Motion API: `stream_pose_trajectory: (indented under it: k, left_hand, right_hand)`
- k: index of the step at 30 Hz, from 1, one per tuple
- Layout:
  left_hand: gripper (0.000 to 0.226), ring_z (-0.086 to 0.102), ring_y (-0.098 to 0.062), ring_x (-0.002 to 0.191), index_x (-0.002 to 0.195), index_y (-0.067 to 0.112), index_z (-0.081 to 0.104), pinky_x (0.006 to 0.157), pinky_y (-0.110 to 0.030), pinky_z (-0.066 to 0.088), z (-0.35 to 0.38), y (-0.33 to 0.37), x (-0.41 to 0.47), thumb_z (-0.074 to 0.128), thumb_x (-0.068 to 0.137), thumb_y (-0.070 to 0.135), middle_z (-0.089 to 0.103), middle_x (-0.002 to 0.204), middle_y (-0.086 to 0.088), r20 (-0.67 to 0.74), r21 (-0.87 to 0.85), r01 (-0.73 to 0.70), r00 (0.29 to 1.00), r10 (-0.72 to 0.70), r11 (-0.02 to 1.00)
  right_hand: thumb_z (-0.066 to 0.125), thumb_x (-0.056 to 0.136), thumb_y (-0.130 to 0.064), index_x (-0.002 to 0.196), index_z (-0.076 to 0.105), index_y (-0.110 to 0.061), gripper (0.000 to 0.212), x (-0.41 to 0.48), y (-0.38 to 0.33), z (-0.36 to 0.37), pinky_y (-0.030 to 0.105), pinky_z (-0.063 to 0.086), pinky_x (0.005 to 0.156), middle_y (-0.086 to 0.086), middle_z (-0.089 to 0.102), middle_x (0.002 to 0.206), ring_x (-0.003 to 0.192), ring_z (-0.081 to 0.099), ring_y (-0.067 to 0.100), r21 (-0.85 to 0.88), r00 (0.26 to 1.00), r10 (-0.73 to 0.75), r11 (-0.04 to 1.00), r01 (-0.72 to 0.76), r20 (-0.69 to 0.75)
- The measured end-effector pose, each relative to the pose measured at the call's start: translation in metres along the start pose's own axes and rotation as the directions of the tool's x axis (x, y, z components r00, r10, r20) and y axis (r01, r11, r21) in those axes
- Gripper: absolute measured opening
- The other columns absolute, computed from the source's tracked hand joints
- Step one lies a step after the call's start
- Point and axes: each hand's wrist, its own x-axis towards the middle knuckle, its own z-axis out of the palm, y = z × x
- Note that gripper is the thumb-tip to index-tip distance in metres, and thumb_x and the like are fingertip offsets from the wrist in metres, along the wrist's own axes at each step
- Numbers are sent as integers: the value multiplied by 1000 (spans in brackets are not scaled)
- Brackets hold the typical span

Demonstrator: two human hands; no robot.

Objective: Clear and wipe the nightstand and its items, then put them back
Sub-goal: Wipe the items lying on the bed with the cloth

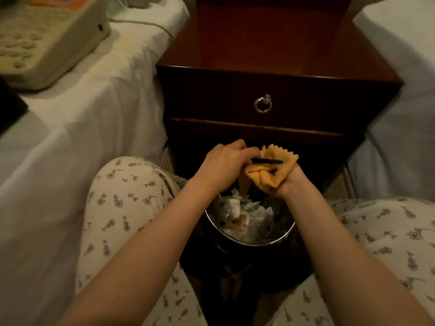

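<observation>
The dark wooden nightstand (270,38) stands ahead between two beds, its top bare, with a ring-pull drawer (263,103). In front of it, above a bin, my right hand (286,184) holds a bunched orange cloth (270,170) from below. My left hand (223,165) pinches a thin black pen-like stick (267,161) that lies across the cloth. Both hands meet just below the drawer's lower edge.
A round metal-rimmed bin (249,241) full of crumpled tissues sits on the floor between my knees. On the left bed (82,118) lie a beige telephone (47,36) with its cord and a dark flat object (9,109). The right bed (404,67) is white.
</observation>
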Motion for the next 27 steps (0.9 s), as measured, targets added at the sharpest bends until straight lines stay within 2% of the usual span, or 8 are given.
stream_pose_trajectory:
  k: [4, 10, 14, 17, 20, 23, 25, 27]
  left_hand:
    - [42, 54, -23, 97, 134, 32, 43, 85, -29, 37, -19, -6, -7, 43, 96, 15, 49, 120, 0, -39, 143, 39, 999, -34, 989]
    - [44, 52, -21, 104, 132, 28, 45, 75, -27, 28, -73, -12, -23, 40, 93, 7, 49, 119, -1, -120, 269, 93, 991, -62, 959]
    - [48, 50, -20, 105, 131, 29, 46, 73, -27, 26, -115, -8, -39, 41, 92, 3, 47, 119, -1, -220, 320, 159, 971, -90, 934]
    - [47, 48, -21, 108, 131, 29, 46, 82, -30, 32, -144, 1, -51, 41, 92, 3, 45, 123, -1, -272, 373, 173, 960, -71, 912]
    - [42, 48, -21, 109, 128, 30, 49, 81, -28, 29, -174, 4, -65, 39, 94, 8, 47, 122, -1, -316, 411, 190, 947, -56, 892]
    - [41, 48, -21, 109, 127, 31, 51, 77, -24, 24, -205, 2, -82, 40, 95, 9, 48, 120, -2, -327, 449, 207, 943, -55, 869]
    - [39, 47, -21, 111, 126, 30, 52, 82, -25, 30, -226, 0, -96, 40, 95, 9, 49, 120, -1, -301, 501, 190, 953, -36, 844]
    - [38, 46, -19, 112, 124, 31, 53, 88, -28, 33, -247, -2, -115, 41, 95, 9, 50, 120, 1, -292, 559, 186, 956, -19, 808]
  right_hand:
    - [35, 99, -29, 76, 51, -10, 34, -10, -7, 5, 15, 48, 40, 3, 59, 54, 42, 58, 11, -110, 999, 21, 994, -15, 49]
    - [43, 97, -32, 76, 55, -10, 33, -32, -17, 25, 16, 48, 44, 2, 57, 62, 52, 55, 9, 94, 995, 8, 995, -18, 102]
    - [36, 100, -37, 68, 67, 0, 58, -46, -24, 57, 13, 46, 38, 3, 58, 49, 36, 53, 7, -42, 971, -10, 999, 21, 239]
    - [39, 99, -42, 91, 57, -1, 45, -54, -24, 84, 16, 43, 32, 6, 59, 56, 34, 55, 11, -137, 956, -41, 987, 84, 291]
    - [45, 96, -38, 85, 55, -8, 34, -65, -22, 106, 10, 41, 33, -2, 56, 51, 34, 53, 5, -155, 939, -2, 986, 59, 345]
    - [70, 80, -20, 80, 55, -12, 17, -77, -20, 128, 9, 42, 35, -6, 55, 56, 34, 53, 3, -129, 931, -15, 989, 66, 366]
    - [58, 90, -28, 78, 55, -18, 16, -87, -17, 145, 8, 40, 34, -4, 53, 64, 36, 52, 4, -154, 935, -80, 978, 141, 347]
    - [47, 96, -28, 83, 52, -29, 15, -100, -9, 163, 10, 45, 38, -4, 59, 67, 46, 59, 7, -127, 896, -133, 971, 205, 424]
